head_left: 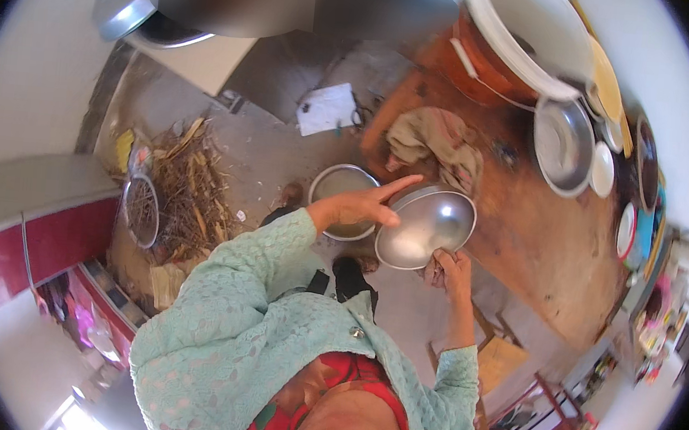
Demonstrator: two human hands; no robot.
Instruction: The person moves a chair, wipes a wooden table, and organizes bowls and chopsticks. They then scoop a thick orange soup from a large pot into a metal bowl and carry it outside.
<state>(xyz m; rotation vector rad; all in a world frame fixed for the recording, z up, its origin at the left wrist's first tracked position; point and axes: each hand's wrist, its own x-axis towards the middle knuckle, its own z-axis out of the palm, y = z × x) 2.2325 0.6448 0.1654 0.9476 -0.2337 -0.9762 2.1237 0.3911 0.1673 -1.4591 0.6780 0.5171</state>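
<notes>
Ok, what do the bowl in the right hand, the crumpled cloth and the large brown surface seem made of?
Bowl: metal, probably stainless steel, smooth and polished, given the silvery sheen and bright highlights.
Crumpled cloth: matte fabric, perhaps coarse sacking; it's beige and lies in soft folds.
Brown surface: probably worn wood, given its blotchy patches; coated board is possible.

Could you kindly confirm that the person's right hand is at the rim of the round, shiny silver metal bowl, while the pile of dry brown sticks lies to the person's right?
Not quite: the head view shows the pile of dry brown sticks to the person's left. The right hand is indeed at the round, shiny silver metal bowl's rim.
</notes>
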